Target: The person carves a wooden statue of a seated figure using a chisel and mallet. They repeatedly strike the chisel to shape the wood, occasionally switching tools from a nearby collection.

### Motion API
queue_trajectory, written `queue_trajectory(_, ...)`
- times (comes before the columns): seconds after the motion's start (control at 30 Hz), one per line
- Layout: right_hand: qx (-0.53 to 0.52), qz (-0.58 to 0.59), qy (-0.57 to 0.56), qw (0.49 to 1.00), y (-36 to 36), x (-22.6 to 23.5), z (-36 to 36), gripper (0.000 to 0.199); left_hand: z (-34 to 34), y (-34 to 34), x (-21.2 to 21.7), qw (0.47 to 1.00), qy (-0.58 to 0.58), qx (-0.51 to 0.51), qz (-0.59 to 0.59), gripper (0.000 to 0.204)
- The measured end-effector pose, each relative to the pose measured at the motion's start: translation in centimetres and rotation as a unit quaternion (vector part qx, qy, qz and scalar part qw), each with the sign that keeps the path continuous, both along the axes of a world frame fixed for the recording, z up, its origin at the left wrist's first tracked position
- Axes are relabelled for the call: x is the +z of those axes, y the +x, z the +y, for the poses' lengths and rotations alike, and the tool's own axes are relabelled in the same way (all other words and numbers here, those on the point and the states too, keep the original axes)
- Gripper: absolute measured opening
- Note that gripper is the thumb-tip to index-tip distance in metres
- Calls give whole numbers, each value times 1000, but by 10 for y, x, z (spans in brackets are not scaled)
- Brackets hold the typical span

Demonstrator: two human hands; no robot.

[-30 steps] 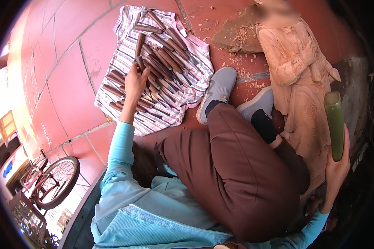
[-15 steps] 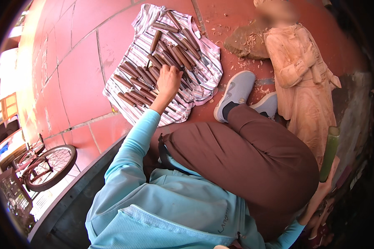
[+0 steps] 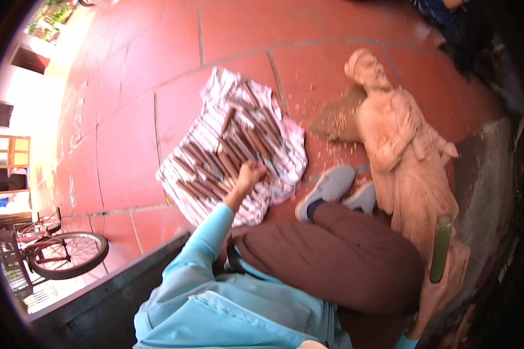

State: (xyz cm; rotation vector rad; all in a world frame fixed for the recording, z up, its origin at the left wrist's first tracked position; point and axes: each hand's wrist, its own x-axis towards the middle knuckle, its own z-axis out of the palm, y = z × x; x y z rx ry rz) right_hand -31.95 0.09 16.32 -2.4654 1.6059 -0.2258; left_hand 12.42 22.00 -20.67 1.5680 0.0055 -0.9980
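Note:
My left hand (image 3: 251,176) is over a spread of wood-carving chisels (image 3: 232,157) with brown handles, its fingers curled together near their blades. Whatever is between those fingers is too blurred to make out. Under the chisels lies a striped pink-and-white cloth (image 3: 286,195). At the lower right, my right hand (image 3: 432,294) is closed around the lower part of a green rod-shaped thing (image 3: 441,250), which stands up out of the grip. Beside that hand lies a carved wooden figure (image 3: 399,136) in a long robe, one arm across its chest.
A brown block (image 3: 335,119) with wood shavings is next to the figure's shoulder. My grey shoes (image 3: 329,189) rest between cloth and figure, on red floor tiles (image 3: 239,35). A bicycle (image 3: 67,255) stands at the left. Dark clothing of someone (image 3: 460,29) shows at the upper right.
The view has tipped upward, so cloth, chisels and figure appear lower. My left hand stays over the chisels, slightly farther right. More of my right hand and the green rod shows.

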Motion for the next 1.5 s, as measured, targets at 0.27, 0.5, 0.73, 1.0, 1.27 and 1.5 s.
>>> queue_trajectory(0.27,-28,-200,12,979,22,-10,-10,49,-78,1,143,972,-147,-82,-166,34)
queue_trajectory(0.5,19,-236,-94,967,26,8,-16,54,-194,-73,283,917,-364,-150,-73,28)
queue_trajectory(0.73,138,-117,-255,950,53,27,-28,55,-233,-170,325,627,-511,-314,-497,39)
queue_trajectory(1.0,116,-127,-269,948,36,12,-7,44,-264,-178,290,544,-592,-230,-549,32)
queue_trajectory(1.27,108,-67,-270,954,44,18,3,45,-275,-168,286,590,-595,-118,-532,42)
queue_trajectory(1.5,142,-104,-265,948,45,14,-3,37,-278,-161,281,600,-596,-103,-524,42)
